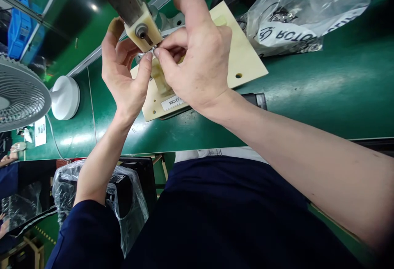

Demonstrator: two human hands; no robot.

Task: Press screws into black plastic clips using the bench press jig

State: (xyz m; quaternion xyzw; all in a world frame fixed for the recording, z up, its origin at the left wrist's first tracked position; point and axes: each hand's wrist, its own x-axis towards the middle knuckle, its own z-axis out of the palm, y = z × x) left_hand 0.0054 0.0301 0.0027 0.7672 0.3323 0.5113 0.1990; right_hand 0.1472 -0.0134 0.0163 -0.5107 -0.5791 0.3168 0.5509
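My left hand [127,65] and my right hand [197,55] meet just under the cream block [143,28] of a press-like tool. Between their fingertips is a small shiny metal piece, mostly hidden, whose kind I cannot make out. My right thumb and forefinger pinch it from the right. My left thumb presses near it from the left, its other fingers curled behind the block. Below both hands lies a cream base plate [249,61] with holes and a white printed label [172,103].
A clear plastic bag [308,6] of small metal parts lies at the back right of the green bench [323,92]. To the left stands a white fan [23,92]. A plastic-covered black box [123,195] is below the bench edge. Part of another person shows at far left.
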